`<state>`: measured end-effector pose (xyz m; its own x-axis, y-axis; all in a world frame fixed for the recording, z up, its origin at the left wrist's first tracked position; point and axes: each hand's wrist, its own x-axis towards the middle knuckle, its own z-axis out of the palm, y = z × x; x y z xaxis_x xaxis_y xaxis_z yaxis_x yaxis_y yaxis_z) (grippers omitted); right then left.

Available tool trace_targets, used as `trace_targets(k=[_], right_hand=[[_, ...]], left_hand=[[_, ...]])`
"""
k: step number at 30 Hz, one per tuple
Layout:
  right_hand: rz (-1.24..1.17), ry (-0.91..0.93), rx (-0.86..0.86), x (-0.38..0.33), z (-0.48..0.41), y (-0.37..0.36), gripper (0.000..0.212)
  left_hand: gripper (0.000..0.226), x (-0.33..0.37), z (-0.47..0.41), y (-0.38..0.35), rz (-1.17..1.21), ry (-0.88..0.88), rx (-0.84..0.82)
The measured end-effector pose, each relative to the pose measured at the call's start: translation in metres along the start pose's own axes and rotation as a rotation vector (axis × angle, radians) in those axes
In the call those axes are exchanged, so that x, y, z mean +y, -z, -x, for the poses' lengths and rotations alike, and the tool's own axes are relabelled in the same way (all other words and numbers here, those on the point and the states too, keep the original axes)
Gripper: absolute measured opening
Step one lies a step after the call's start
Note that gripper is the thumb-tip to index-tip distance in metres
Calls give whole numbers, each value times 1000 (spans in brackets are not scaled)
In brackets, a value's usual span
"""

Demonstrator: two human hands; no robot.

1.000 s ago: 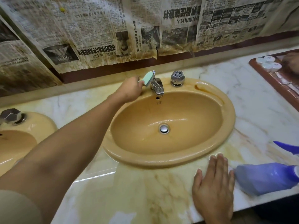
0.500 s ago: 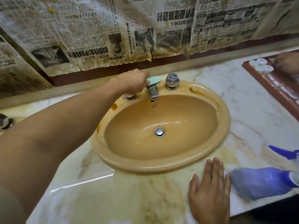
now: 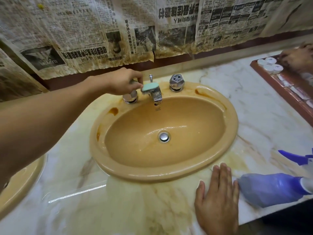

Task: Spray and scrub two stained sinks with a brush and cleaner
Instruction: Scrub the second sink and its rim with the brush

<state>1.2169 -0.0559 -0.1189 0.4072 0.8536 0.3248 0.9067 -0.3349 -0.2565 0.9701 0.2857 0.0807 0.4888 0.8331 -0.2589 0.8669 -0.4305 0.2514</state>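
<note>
Clamped round the brush (image 3: 149,86), the left hand (image 3: 123,82) is held at the far side of the tan sink (image 3: 169,175), and the pale green brush head is laid on the chrome faucet (image 3: 157,96). The right hand (image 3: 218,197) is pressed flat, fingers straight and together, on the marble countertop (image 3: 118,209) near the sink's near rim. Just right of it, the purple spray bottle (image 3: 271,190) is laid on its side. Brown stains (image 3: 113,110) are seen on the far rim.

Mint brush (image 3: 149,86) sits on the tan sink's (image 3: 162,173) tap (image 3: 157,95) (spray bottle (image 3: 271,189) lying nearby).
</note>
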Motion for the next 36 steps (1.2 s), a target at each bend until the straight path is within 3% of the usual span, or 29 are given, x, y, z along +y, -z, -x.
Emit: trace_targets(k=[4, 7, 12, 15, 19, 26, 31, 36], right_hand=[[-4, -7, -10, -1, -1, 0, 64], [-1, -3, -26, 0, 0, 1, 65], [-3, 0, -16, -1, 0, 1, 64], [6, 6, -21, 0, 0, 2, 64], [-1, -7, -1, -1, 0, 1, 63], [-4, -1, 22, 1, 1, -2, 62], [-12, 2, 0, 2, 0, 0, 63], [-4, -14, -64, 2, -1, 2, 66]], left_hand=[[4, 22, 26, -24, -82, -158, 72], [10, 12, 23, -30, -121, -75, 196], [7, 23, 29, -39, -152, -165, 189], [8, 14, 20, -39, -173, -81, 210], [13, -4, -14, -25, -122, 31, 143], [9, 34, -60, 2, -232, -152, -55], [7, 36, -41, -16, -124, -18, 65], [16, 64, 21, -46, -148, -38, 210]])
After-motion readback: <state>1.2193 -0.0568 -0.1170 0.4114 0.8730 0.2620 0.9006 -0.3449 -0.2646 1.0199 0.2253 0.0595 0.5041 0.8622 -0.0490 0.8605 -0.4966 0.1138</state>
